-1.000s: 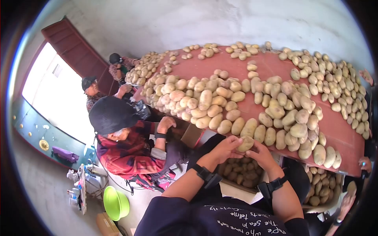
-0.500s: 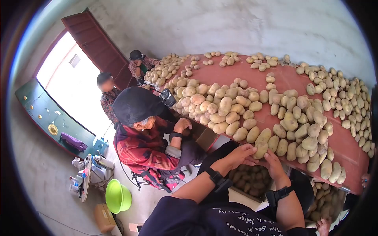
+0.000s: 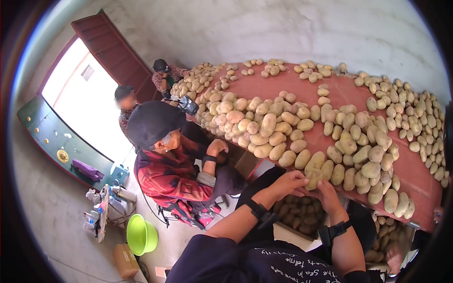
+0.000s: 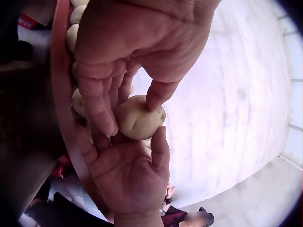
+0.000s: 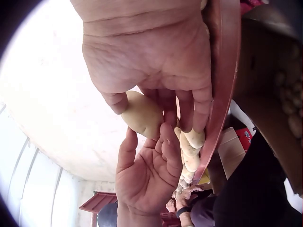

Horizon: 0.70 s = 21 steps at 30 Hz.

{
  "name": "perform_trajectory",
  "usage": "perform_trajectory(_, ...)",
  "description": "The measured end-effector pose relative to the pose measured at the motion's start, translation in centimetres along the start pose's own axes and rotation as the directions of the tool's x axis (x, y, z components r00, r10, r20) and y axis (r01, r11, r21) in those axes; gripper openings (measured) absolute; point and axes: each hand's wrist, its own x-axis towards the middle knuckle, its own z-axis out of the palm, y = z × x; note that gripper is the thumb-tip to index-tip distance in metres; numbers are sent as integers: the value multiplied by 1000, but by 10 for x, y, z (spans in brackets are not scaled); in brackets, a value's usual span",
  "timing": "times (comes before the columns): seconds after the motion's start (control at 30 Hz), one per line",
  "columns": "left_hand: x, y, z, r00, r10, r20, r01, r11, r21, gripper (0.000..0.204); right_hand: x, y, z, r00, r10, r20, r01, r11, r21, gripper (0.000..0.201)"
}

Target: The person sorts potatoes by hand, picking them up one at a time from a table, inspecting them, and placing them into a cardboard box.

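Between both hands, at the near edge of the table, is one pale yellow potato [image 3: 313, 179]. My left hand [image 3: 289, 185] pinches it from the left; in the left wrist view its thumb [image 4: 160, 93] presses on the potato's skin and the other fingers lie on the opposite side. On the right, my right hand [image 3: 330, 197] holds the same potato between thumb and fingers, as the right wrist view shows. A small dark mark is visible on the skin. Just beyond the hands, a row of potatoes [image 3: 337, 174] lines the table edge.
Piles of potatoes cover much of the red table [image 3: 278, 80]. Below my hands stands a box of potatoes [image 3: 299, 214], with another potato container [image 3: 388, 240] to the right. A seated person in a plaid jacket [image 3: 174, 181] is close on the left. A green basin [image 3: 141, 234] sits on the floor.
The head view has turned, so the scene sits further right and slightly lower. Both hands keep hold of the potato. At lower right, another person's hand has moved down over the potato container.
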Motion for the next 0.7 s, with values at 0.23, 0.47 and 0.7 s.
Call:
perform_trajectory(0.23,4,-2,-13,990,138,-34,-126,965,231,22,7,19,-16,999,27,-38,-24,995,96,53)
perform_trajectory(0.47,4,8,-9,953,304,14,-282,864,417,58,5,10,-7,998,61,7,-61,990,127,55)
perform_trajectory(0.7,-4,20,1,968,207,145,-235,947,219,68,6,8,-3,996,74,45,-77,994,77,57)
